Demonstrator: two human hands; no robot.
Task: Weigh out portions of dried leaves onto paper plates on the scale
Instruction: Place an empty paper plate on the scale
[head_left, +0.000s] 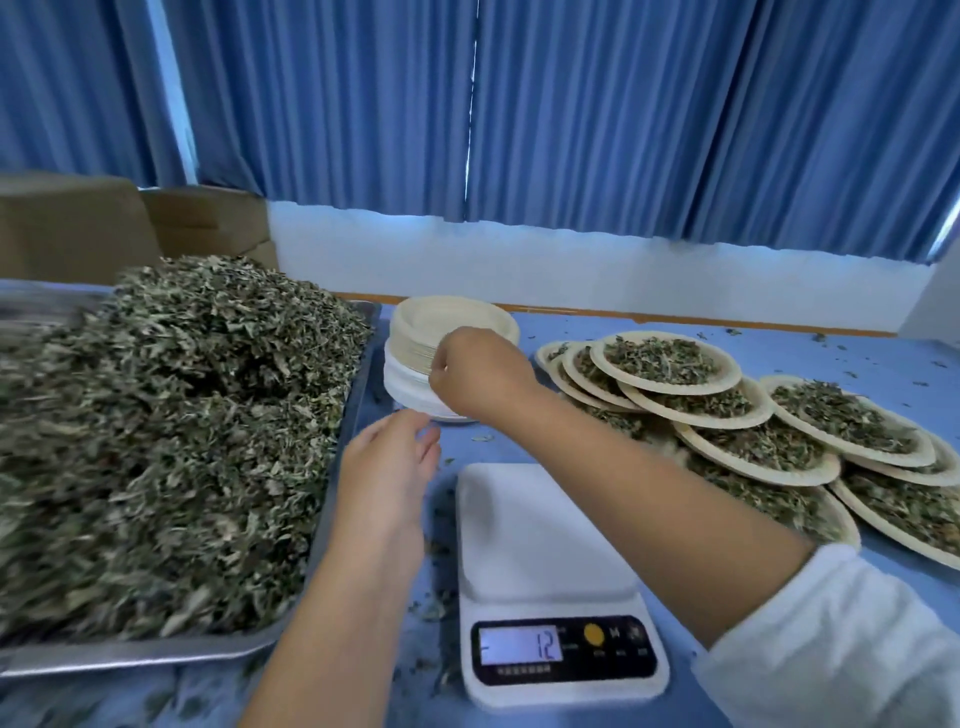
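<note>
Leaves (171, 426) grey-green, perhaps olive; plates (441, 314) cream, scale (540, 525) white, curtains (675, 114) blue.

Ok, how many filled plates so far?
9 at least: the filled plates all overlap in one heap right of the scale; more may be buried underneath.

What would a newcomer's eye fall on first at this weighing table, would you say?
A heap of dried leaves fills the metal tray on the left. On the right, overlapping filled paper plates spread over the blue table. Between them, the right hand pinches at the stack of empty plates behind the bare scale.
</note>
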